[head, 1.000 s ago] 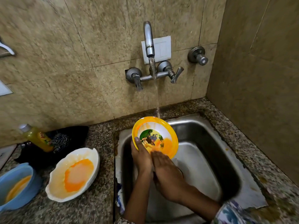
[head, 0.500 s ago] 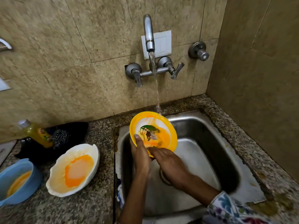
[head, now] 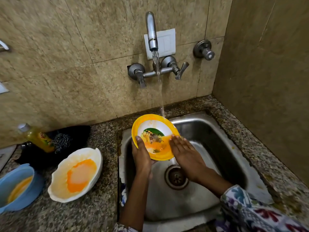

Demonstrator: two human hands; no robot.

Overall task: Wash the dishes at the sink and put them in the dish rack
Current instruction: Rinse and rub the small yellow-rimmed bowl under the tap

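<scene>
A yellow-rimmed bowl [head: 154, 131] with a picture inside and orange residue is held tilted over the steel sink [head: 209, 131]. My left hand [head: 142, 156] grips its left edge, thumb inside the rim. Flat and with fingers together, my right hand [head: 185, 151] rests on the bowl's lower right rim. Water from the wall tap [head: 151, 30] falls on the bowl's far rim. A white scalloped bowl [head: 76, 174] with orange liquid and a blue bowl [head: 16, 186] with orange residue sit on the counter to the left.
A yellow dish-soap bottle [head: 36, 137] lies against a black cloth with a scrubber [head: 62, 142] by the wall. The sink drain [head: 176, 176] shows below my hands. A tiled wall closes the right side. The counter is speckled granite [head: 93, 213].
My right hand has slid from the bowl's lower middle to its right rim, fingers now flat. The orange liquid has shifted inside the bowl, and the drain has come into view.
</scene>
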